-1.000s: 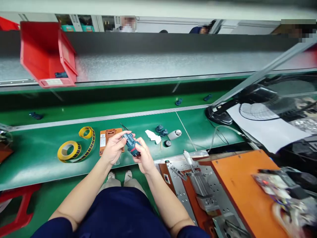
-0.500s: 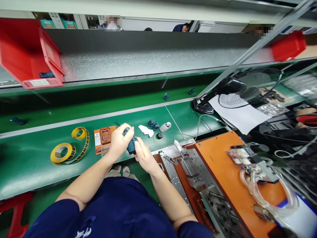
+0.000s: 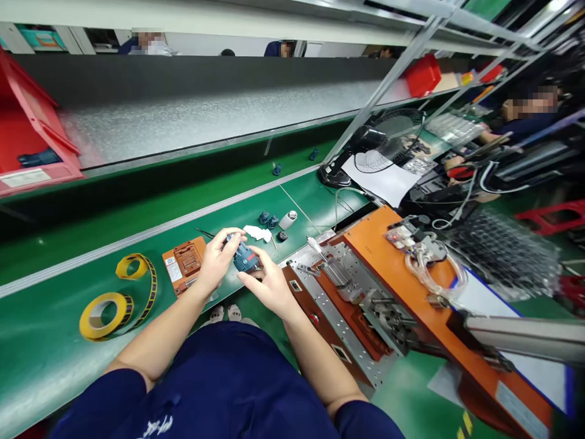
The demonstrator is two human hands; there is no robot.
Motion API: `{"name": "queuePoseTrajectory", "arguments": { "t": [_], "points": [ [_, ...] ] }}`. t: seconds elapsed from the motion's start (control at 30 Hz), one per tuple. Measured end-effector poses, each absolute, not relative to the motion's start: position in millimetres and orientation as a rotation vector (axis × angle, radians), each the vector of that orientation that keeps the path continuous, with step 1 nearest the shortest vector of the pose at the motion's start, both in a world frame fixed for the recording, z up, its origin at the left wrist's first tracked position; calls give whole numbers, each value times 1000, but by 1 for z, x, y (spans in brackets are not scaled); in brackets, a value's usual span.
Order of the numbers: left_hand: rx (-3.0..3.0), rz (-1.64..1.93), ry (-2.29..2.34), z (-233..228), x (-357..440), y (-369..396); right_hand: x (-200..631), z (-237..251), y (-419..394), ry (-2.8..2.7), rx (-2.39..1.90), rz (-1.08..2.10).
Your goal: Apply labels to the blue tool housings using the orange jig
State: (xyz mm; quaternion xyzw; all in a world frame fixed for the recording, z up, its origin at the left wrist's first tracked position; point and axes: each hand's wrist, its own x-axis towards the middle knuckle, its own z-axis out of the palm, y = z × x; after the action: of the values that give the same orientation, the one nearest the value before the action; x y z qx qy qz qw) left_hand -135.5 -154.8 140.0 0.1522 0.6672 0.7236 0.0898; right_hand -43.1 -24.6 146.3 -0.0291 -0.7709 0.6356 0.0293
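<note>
left hand (image 3: 214, 259) and right hand (image 3: 267, 283) both clamped on blue part (image 3: 244, 260) | part held just right of orange jig (image 3: 185, 263) | advice: steady it two-handed, keep fingers clear of label

The head camera now looks further right than a second ago, so the orange jig plate (image 3: 411, 268) and a co-worker's hand (image 3: 454, 163) come into view. The small dark-blue plastic part (image 3: 244, 259) now shows a red patch, turned between the left hand (image 3: 214, 259) and right hand (image 3: 269, 286).
</note>
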Motion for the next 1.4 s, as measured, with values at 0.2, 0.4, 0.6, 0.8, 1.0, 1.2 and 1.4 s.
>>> {"name": "queuePoseTrajectory", "arguments": {
  "t": [0.2, 0.4, 0.6, 0.8, 1.0, 1.2, 1.4],
  "points": [
    [397, 2145, 1287, 131, -115, -164, -30, 146, -34, -2425, -181, 1475],
    [264, 2161, 1190, 135, -100, -155, -12, 135, -47, -2546, -202, 1006],
    [261, 2091, 1207, 133, -99, -138, 4, 121, -53, -2428, -284, 869],
    [299, 1892, 1200, 140, -105, -140, 7, 123, -55, -1849, -599, 1718],
    [363, 1872, 1258, 142, -98, -133, 10, 128, -47, -1435, -585, 2120],
    [403, 1873, 1238, 139, -82, -110, 27, 129, -24, -1441, -559, 2100],
    [535, 1843, 1174, 135, -57, -74, 55, 126, 11, -1484, -554, 2013]
  ]
}}
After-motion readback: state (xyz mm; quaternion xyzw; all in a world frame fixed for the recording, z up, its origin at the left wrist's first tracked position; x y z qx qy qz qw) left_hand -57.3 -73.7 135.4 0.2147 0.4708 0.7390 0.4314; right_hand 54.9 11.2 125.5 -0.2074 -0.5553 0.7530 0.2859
